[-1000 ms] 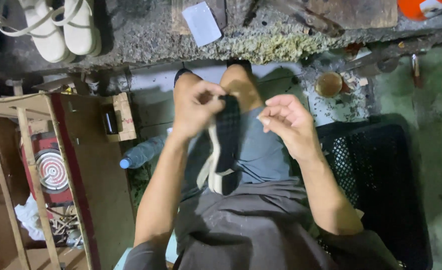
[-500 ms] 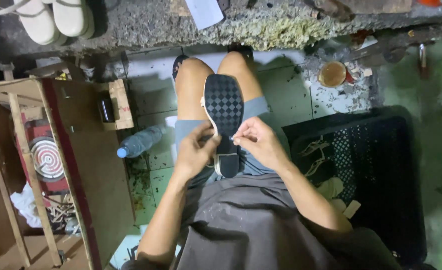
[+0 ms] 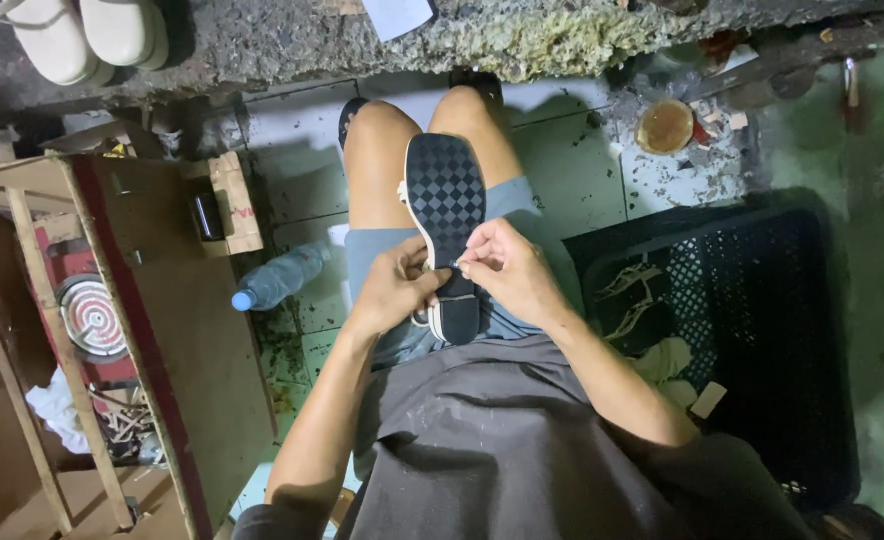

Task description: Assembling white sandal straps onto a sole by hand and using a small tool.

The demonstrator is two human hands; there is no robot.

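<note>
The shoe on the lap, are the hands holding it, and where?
Yes. Both the left hand and right hand pinch the upturned shoe near its heel end.

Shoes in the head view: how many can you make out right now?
3 for sure: a sole-up shoe on the lap, pinched by both hands, and two white shoes on the ledge at top left. More may lie hidden in the black crate.

clear plastic bottle point(image 3: 280, 277) with blue cap lying on floor tiles, white paper sheet point(image 3: 398, 14) on concrete ledge
</note>
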